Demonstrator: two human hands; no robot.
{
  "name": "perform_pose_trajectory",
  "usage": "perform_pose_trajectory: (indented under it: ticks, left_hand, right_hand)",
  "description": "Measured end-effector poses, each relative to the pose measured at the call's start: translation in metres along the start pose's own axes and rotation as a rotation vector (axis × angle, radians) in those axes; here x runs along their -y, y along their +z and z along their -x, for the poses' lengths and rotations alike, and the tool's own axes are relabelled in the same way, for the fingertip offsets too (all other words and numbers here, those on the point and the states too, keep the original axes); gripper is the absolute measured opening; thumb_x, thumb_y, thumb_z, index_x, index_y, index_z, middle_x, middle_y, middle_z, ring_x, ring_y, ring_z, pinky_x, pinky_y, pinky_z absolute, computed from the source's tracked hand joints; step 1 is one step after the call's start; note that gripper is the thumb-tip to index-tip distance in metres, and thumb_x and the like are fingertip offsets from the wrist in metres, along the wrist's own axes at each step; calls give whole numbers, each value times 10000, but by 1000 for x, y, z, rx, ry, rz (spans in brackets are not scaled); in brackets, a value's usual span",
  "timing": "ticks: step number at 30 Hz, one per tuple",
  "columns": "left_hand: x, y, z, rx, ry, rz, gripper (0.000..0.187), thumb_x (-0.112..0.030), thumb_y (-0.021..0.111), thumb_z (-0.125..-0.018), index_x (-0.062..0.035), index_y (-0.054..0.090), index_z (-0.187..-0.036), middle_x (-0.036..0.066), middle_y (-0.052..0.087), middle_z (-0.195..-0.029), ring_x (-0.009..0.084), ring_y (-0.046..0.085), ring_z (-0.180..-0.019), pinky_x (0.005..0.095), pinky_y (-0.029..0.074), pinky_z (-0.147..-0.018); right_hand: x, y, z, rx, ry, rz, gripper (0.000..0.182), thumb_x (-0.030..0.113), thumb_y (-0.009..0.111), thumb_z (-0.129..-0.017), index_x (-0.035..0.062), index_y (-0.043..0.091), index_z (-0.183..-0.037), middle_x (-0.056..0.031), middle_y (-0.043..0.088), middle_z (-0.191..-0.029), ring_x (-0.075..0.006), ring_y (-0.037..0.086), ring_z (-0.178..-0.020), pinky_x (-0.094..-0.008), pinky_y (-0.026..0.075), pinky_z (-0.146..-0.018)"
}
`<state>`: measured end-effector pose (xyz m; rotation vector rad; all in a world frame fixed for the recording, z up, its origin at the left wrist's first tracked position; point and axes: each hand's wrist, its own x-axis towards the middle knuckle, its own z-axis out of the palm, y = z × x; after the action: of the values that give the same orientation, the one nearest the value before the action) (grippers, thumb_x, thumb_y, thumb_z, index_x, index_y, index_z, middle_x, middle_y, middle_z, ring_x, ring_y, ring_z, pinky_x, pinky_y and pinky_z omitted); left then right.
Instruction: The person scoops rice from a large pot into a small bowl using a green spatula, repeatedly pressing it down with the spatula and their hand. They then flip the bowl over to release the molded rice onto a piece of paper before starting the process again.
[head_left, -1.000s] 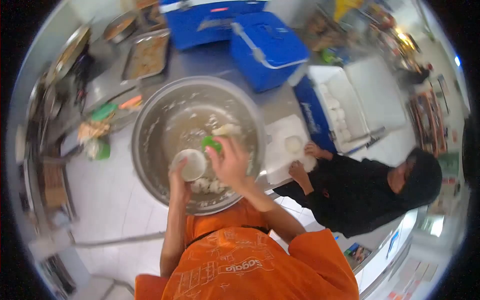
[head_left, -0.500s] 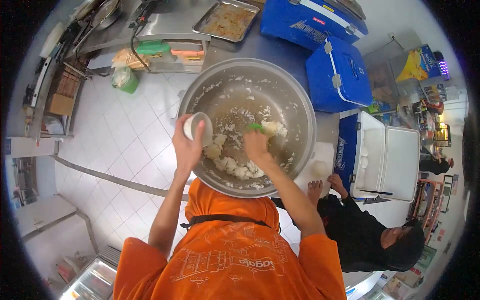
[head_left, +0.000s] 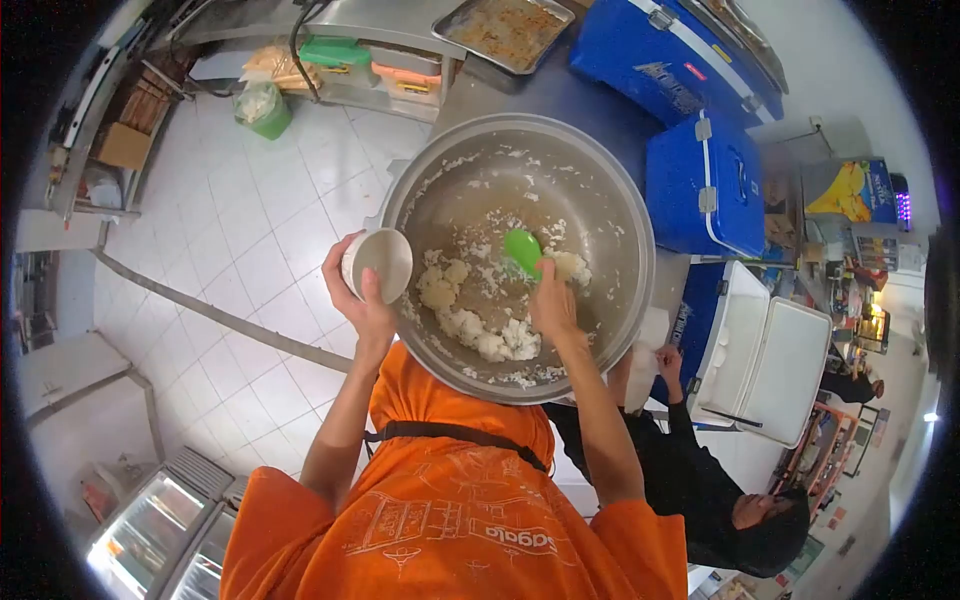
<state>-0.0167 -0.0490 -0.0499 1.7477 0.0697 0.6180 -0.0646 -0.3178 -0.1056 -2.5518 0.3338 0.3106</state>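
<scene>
A big metal pot [head_left: 610, 190] stands in front of me, with clumps of white rice [head_left: 490, 335] along its near and left side and grains stuck to its wall. My left hand [head_left: 362, 305] grips a small white bowl [head_left: 388, 262] at the pot's left rim. The bowl's mouth faces up and toward me, and no rice shows in it. Inside the pot, my right hand [head_left: 555, 305] is closed on the handle of a green rice paddle [head_left: 522, 250]. The paddle's blade lies over the pot's bottom, close to a rice clump on the right.
Blue coolers [head_left: 705, 185] stand right of the pot, and an open white-lined cooler [head_left: 790, 355] is lower right. A metal tray [head_left: 505, 30] lies behind. A co-worker in black [head_left: 670, 470] is close on my right. A green bin [head_left: 263, 110] stands on the tiled floor.
My right hand has shifted toward me, and the green paddle's blade now shows clearly. My left hand has tilted the bowl more upright. The camera view has shifted.
</scene>
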Motion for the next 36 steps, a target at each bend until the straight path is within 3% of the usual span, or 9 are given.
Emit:
perform_pose_trajectory:
  ticks: [3,9,12,15,17,21,28,35,36]
  left_hand:
    - [5,3,3,-8,21,21,614,-510,492,-936,30,485,-1227,171,547,-1190,278,523,-1122,412,389,-986]
    - [7,2,5,51,17,116,574,-428,535,-922,33,440,-1251,203,549,-1199,285,531,-1119,409,406,-978]
    - [7,-3,7,53,16,94,585,-429,536,-922,38,430,-1260,208,548,-1201,284,531,-1120,411,408,-977]
    - [9,1,0,40,50,85,587,-420,537,-922,41,422,-1266,212,544,-1206,285,531,-1120,413,408,-978]
    - [6,-3,9,79,51,63,587,-416,537,-921,43,419,-1268,216,542,-1209,286,531,-1120,415,407,-980]
    - [12,-7,9,86,75,84,579,-408,535,-923,44,417,-1265,222,531,-1220,295,527,-1126,419,405,-984]
    - [8,-1,5,50,65,99,587,-413,542,-918,53,419,-1254,218,530,-1213,295,526,-1118,420,408,-972]
    - [14,4,3,27,58,127,584,-414,543,-919,51,423,-1252,221,529,-1219,295,527,-1119,415,406,-976]
    - [14,2,6,34,61,107,582,-410,546,-919,49,423,-1253,221,532,-1219,296,528,-1120,415,405,-978]
  right_hand:
    - [68,-23,21,28,-75,51,390,113,534,-887,-41,503,-1244,-205,639,-788,-287,642,-639,-438,520,-566]
    - [51,101,9,-140,-580,472,522,127,608,-733,108,559,-1253,-119,640,-947,-273,663,-765,-408,534,-607]
    - [47,82,-7,186,-679,575,505,86,576,-801,58,532,-1303,-180,613,-1052,-267,667,-737,-358,552,-581]
    - [62,47,-2,-139,-753,409,513,79,578,-785,81,547,-1297,-159,622,-1032,-267,668,-733,-369,551,-582]
    - [52,75,11,146,-599,422,539,76,600,-756,101,553,-1293,-139,625,-1006,-265,667,-768,-383,548,-633]
    - [61,47,12,-192,-706,292,460,73,565,-757,144,609,-1210,-94,601,-898,-245,644,-688,-343,517,-596]
    - [54,39,-2,260,-517,533,496,97,605,-769,105,576,-1264,-154,642,-925,-259,669,-730,-346,525,-537]
    - [52,85,5,-1,-447,296,480,82,595,-774,33,568,-1251,-202,669,-915,-338,656,-637,-446,531,-552]
    - [57,67,-1,255,-243,298,482,88,571,-818,15,522,-1292,-220,668,-904,-357,660,-671,-459,530,-560]
